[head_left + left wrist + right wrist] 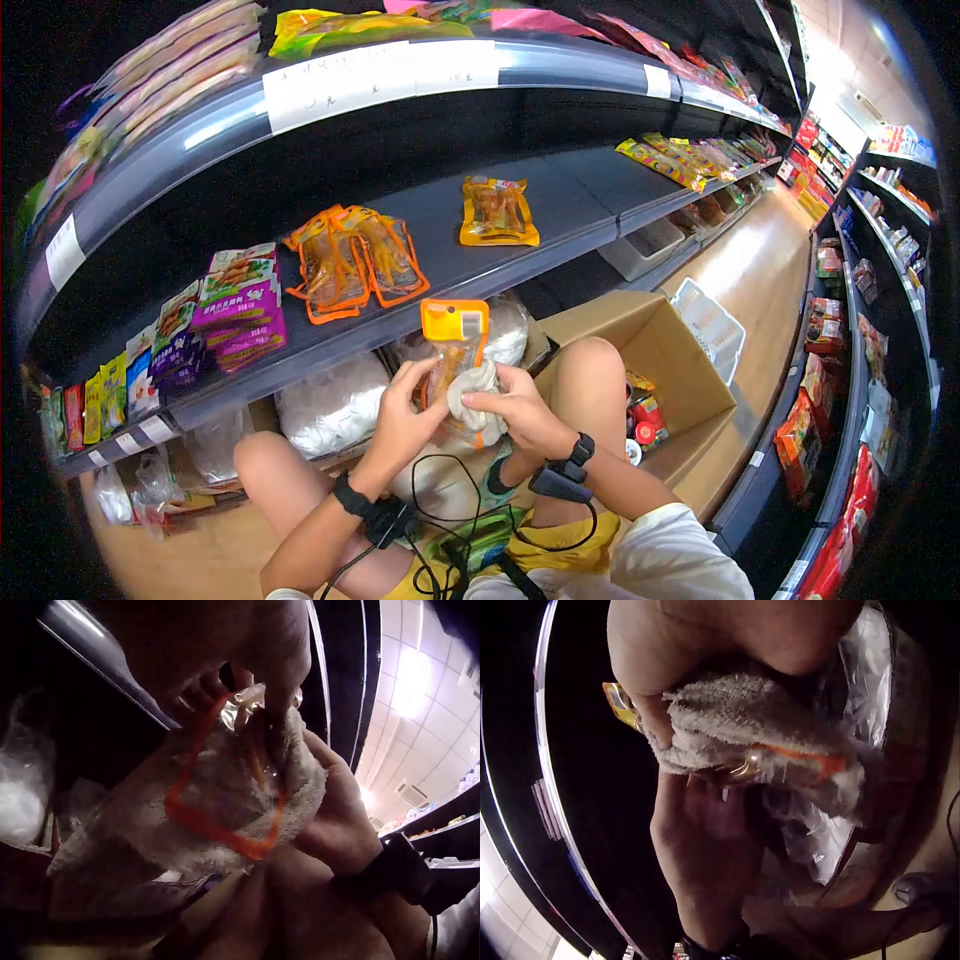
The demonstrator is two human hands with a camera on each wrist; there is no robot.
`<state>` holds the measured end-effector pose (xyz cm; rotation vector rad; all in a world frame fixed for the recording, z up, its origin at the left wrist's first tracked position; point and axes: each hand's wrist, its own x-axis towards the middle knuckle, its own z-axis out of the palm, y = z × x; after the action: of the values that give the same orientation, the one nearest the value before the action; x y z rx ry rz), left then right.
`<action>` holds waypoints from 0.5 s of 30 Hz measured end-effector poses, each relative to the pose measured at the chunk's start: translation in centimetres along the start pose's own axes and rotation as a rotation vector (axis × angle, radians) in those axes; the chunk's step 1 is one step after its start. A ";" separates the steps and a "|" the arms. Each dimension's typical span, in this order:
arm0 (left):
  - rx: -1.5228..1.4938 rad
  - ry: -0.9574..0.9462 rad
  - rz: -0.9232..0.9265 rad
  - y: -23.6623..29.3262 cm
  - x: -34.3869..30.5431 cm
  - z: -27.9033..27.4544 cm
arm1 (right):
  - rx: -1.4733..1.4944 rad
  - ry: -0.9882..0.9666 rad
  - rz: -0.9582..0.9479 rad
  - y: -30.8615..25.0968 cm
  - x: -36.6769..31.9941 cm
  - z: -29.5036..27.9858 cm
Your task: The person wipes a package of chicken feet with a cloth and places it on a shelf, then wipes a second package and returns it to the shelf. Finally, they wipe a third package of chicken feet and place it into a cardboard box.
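In the head view, my left hand (406,408) holds an orange-edged clear snack packet (455,322) upright in front of the shelf. Brown pieces show through its window. My right hand (532,418) grips a whitish terry cloth (474,390) against the packet's front, thumb on top. The left wrist view has the cloth (127,832) spread behind the packet's lower end, whose orange rim (225,838) stands out. Folds of the cloth (727,716) wrap over the packet in the right wrist view and hide much of it.
Two similar orange packets (355,262) and a yellow packet (498,212) lie on the shelf (570,190). Purple packets (240,318) are stacked left. Below are plastic-wrapped bundles (332,400). An open cardboard box (690,425) with goods stands right, beside a white basket (712,325).
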<state>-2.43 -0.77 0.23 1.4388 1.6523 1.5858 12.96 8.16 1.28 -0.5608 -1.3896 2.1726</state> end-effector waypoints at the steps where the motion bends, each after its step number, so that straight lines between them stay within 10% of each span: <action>1: 0.061 -0.015 0.020 0.6 -0.2 -0.2 | 0.012 0.020 -0.025 0.2 0.0 -0.2; 10: 0.495 -0.031 0.369 2.8 -1.1 -0.2 | -0.510 0.164 -0.230 -0.1 -0.4 -0.4; 15: 0.267 -0.197 0.076 1.7 -1.9 0.3 | -0.349 0.195 -0.270 -1.1 -0.6 -0.6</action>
<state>-0.81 -2.60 1.07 1.7485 1.7595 1.2479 13.99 8.59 2.05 -0.6482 -1.6396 1.6303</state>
